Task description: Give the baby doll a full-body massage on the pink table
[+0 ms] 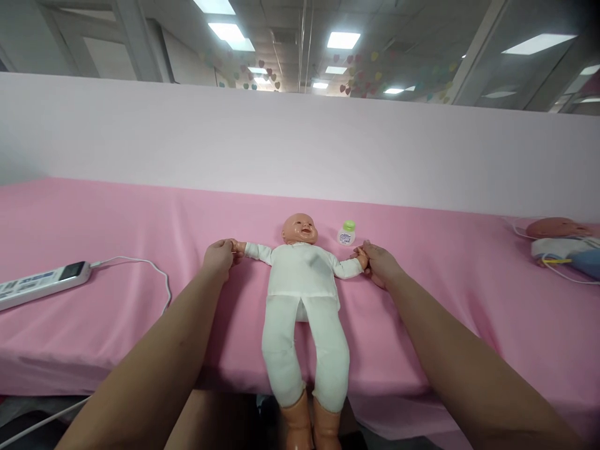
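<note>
A baby doll (302, 272) with a white cloth body lies on its back on the pink sheet (403, 350), head away from me and feet over the front edge. Its arms are spread to both sides. My left hand (219, 257) is closed round the doll's hand on the left. On the right, my right hand (379, 264) grips the doll's other hand between thumb and fingers. Just beyond that hand, a small clear bottle (346, 234) with a green cap stands near the doll's head.
A white power strip (44, 284) with a cable lies at the left. Another doll (557, 228) in white and blue clothing, with thin tubing round it, lies at the far right. A low white wall (300, 144) runs behind the sheet, with glass above it.
</note>
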Demonstrator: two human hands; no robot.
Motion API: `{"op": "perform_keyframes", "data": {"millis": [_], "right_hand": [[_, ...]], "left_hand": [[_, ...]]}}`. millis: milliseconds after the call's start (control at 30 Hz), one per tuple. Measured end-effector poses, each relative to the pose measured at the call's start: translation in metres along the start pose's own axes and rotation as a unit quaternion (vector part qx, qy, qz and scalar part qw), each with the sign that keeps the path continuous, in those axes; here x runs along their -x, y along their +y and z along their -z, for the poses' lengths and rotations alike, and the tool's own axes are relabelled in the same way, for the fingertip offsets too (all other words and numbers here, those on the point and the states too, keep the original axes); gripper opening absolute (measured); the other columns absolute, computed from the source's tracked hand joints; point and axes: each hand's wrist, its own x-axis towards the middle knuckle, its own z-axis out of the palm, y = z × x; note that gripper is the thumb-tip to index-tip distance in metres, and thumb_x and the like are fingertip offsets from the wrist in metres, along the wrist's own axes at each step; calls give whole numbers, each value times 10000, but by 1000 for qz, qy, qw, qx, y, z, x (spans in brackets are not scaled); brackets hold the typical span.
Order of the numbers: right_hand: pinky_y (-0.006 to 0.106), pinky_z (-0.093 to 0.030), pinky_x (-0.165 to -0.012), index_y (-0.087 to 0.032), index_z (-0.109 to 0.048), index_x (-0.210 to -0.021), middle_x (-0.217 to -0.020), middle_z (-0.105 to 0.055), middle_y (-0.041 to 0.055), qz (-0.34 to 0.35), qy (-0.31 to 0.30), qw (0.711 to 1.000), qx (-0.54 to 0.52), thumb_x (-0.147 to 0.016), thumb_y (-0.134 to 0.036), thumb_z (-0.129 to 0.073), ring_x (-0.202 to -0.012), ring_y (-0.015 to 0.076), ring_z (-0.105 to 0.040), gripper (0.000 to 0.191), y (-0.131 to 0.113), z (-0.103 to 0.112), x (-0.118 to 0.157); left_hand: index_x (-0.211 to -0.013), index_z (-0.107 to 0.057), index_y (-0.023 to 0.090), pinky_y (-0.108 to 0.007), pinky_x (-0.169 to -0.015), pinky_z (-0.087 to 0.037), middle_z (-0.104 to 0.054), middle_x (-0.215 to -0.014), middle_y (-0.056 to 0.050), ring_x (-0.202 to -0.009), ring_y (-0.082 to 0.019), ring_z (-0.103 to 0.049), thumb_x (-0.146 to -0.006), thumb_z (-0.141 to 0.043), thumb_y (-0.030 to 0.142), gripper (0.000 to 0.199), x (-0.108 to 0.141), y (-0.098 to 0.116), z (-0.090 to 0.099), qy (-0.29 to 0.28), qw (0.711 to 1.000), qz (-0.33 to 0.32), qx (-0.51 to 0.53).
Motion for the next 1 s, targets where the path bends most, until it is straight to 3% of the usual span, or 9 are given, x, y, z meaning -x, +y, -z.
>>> {"op": "perform_keyframes", "data": {"millis": [200,300,367,467,633,800,1000], "right_hand": [[256,-512,-467,-209,-687,-1001,-912,-733,85,-23,5,999,-46,-923,-249,-648,-699,190,-660,96,-4,1,2],[308,-624,-673,-194,-703,-1037,-1035,-747,99,-26,-53,994,-96,-905,-192,-634,-861,213,-710,149,-7,6,6],[338,-636,-816,-175,-720,-1055,-1116,-742,106,-22,-109,986,-126,-905,-187,-651,-960,220,-713,166,-8,10,9],[332,-619,-880,-157,-740,-1061,-1112,-742,108,-14,-155,981,-116,-898,-221,-722,-1016,222,-707,176,-8,14,9],[241,-577,-678,-192,-733,-940,-1002,-746,61,-1,-120,991,-57,-833,-288,-836,-844,163,-691,177,-3,7,6],[192,-470,-485,-173,-708,-843,-930,-732,61,14,-81,997,-9,-880,-396,-792,-679,121,-628,241,1,-2,3],[189,-483,-451,-218,-697,-1067,-1076,-769,86,-8,-32,999,-23,-955,-295,-677,-749,153,-684,138,-2,1,0]], "left_hand": [[-872,-698,153,-315,-610,-601,-687,-695,-82,-586,-187,-673,-800,-625,138,103,-2,4,-3,-11,1000,7,8],[-913,-701,145,-314,-637,-610,-691,-723,-79,-611,-176,-677,-770,-620,96,172,1,10,-3,-15,1000,10,11],[-936,-709,143,-309,-644,-610,-694,-743,-76,-623,-170,-677,-741,-630,78,220,3,14,-3,-21,1000,12,11],[-949,-729,145,-279,-634,-595,-697,-770,-68,-633,-155,-667,-706,-685,94,252,6,17,-1,-37,999,5,15],[-914,-740,138,-224,-515,-492,-667,-723,-41,-525,-102,-534,-678,-818,232,265,6,15,3,-47,998,-25,-14],[-853,-727,122,-252,-549,-510,-642,-670,-43,-554,-129,-558,-784,-757,312,205,9,14,3,-34,998,-39,-18],[-836,-715,116,-273,-586,-551,-660,-672,-57,-574,-148,-610,-785,-668,171,88,7,10,1,-29,999,-22,21]]}}
